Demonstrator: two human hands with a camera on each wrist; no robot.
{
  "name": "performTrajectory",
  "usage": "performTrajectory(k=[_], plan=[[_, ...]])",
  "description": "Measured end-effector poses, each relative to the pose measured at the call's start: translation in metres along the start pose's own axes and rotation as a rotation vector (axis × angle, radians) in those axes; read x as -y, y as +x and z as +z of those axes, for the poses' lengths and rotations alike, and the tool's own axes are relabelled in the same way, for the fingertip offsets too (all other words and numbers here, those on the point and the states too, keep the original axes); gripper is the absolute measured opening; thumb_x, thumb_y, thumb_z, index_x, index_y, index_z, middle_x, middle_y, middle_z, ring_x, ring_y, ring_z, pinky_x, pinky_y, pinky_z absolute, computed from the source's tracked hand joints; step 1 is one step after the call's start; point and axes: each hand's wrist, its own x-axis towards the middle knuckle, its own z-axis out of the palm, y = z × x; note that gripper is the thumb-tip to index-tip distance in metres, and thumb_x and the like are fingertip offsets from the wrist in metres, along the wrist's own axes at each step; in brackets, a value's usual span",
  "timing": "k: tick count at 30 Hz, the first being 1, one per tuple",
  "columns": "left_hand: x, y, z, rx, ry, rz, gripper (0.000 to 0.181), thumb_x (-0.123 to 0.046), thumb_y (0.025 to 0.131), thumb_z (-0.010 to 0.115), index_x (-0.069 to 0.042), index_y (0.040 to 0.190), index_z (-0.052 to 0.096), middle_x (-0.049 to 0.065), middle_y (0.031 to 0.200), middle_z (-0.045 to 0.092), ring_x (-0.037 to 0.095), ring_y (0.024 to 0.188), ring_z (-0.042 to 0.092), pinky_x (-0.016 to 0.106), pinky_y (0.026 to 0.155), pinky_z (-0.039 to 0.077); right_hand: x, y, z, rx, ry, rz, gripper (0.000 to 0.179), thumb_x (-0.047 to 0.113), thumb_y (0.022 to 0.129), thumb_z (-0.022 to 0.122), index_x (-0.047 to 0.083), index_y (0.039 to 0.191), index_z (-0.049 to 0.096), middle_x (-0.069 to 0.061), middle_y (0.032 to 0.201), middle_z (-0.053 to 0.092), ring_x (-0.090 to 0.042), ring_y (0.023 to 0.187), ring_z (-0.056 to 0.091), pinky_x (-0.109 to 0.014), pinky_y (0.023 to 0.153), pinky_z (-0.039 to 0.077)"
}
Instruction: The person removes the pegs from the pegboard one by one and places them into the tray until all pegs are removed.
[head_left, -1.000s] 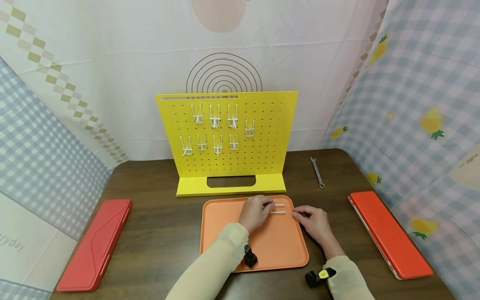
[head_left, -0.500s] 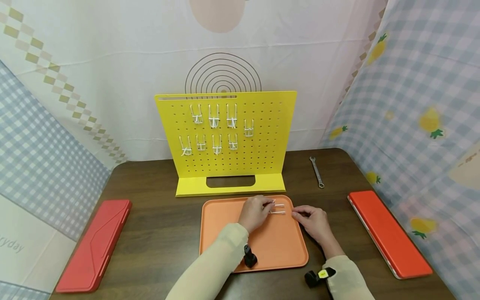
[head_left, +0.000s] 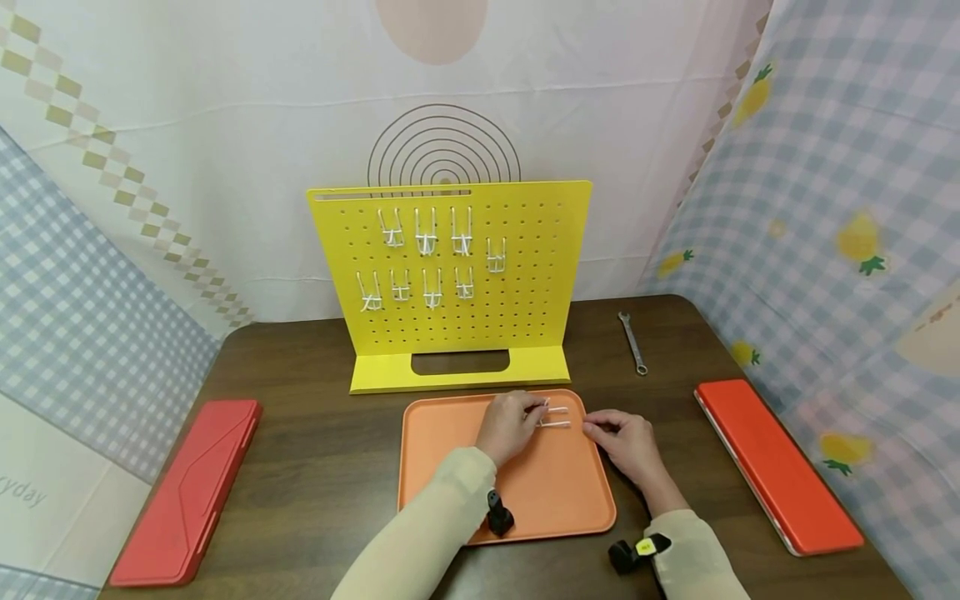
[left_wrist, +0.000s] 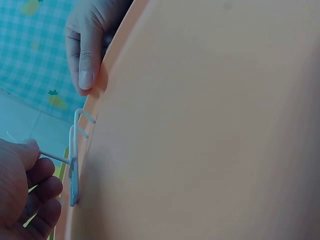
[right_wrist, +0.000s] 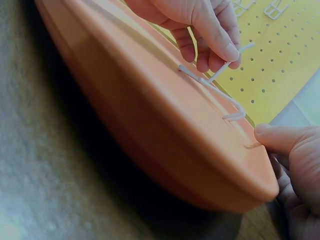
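A white wire pegboard hook [head_left: 555, 425] is over the orange tray [head_left: 555, 500], near its right rim in the head view. My left hand [head_left: 510, 427] pinches the hook's prong between thumb and fingers. In the left wrist view the hook [left_wrist: 75, 160] stands on the tray, its two bent ends toward the rim. At the tray's right edge my right hand [head_left: 628, 446] grips the rim; in the right wrist view its thumb lies on top, other fingers below. A yellow pegboard [head_left: 532, 325] stands behind the tray, bearing several white hooks in two uneven rows.
A wrench [head_left: 632, 343] lies on the dark wooden table [head_left: 315, 450] right of the pegboard. One red case [head_left: 187, 492] lies at the left, and an orange-red case [head_left: 780, 471] at the right. Patterned cloths hang behind and at both sides.
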Motion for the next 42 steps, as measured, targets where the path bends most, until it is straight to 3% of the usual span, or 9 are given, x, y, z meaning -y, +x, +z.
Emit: performTrajectory(k=[16,22,26,31,36,42], plan=[[0.002,-0.001,0.002,-0.028,0.021,0.003,0.016,-0.023,0.092,0.067,-0.015,0.103,0.077,-0.005,0.093,0.071,0.004,0.079,0.063,0.019,0.069,0.051,-0.002,0.000,0.000,-0.008,0.016,-0.002,0.011,0.025,0.081,0.079,0.019,0.090,0.078,0.001,0.091,0.073,-0.015,0.084,0.067,-0.022,0.066,0.053],[0.000,-0.002,-0.012,-0.055,0.029,0.019,0.017,-0.023,0.093,0.067,-0.014,0.103,0.076,-0.004,0.095,0.071,0.007,0.083,0.064,0.022,0.071,0.052,-0.002,0.000,-0.001,-0.021,0.019,-0.017,0.009,0.023,0.081,0.080,0.020,0.089,0.078,0.002,0.090,0.073,-0.013,0.083,0.067,-0.022,0.066,0.053],[-0.001,0.000,-0.040,-0.108,0.006,0.037,0.017,-0.020,0.091,0.068,-0.012,0.105,0.075,-0.001,0.098,0.072,0.010,0.087,0.066,0.024,0.074,0.054,-0.001,0.000,-0.001,-0.010,0.032,-0.024,0.010,0.024,0.081,0.080,0.020,0.090,0.078,0.002,0.090,0.073,-0.015,0.085,0.068,-0.022,0.067,0.053],[0.004,0.006,-0.090,-0.243,-0.014,0.090,0.016,-0.015,0.089,0.071,-0.007,0.102,0.075,0.004,0.095,0.072,0.013,0.082,0.067,0.026,0.070,0.055,0.000,0.000,-0.002,-0.005,0.029,-0.014,0.010,0.025,0.081,0.079,0.021,0.090,0.078,0.002,0.089,0.073,-0.015,0.085,0.068,-0.023,0.067,0.053],[0.016,0.013,-0.141,-0.382,-0.085,0.060,0.013,-0.012,0.087,0.072,-0.006,0.099,0.075,0.006,0.092,0.072,0.014,0.073,0.066,0.028,0.062,0.055,0.001,0.000,-0.003,-0.011,0.029,-0.019,0.010,0.024,0.081,0.079,0.020,0.090,0.078,0.002,0.089,0.073,-0.015,0.085,0.067,-0.023,0.067,0.053],[0.027,0.028,-0.195,-0.542,-0.081,0.012,0.013,-0.015,0.088,0.072,-0.006,0.096,0.076,0.006,0.090,0.073,0.015,0.072,0.065,0.026,0.060,0.053,0.000,-0.001,-0.001,-0.009,0.032,-0.015,0.009,0.024,0.081,0.079,0.021,0.089,0.078,0.002,0.088,0.073,-0.014,0.083,0.067,-0.023,0.066,0.053]])
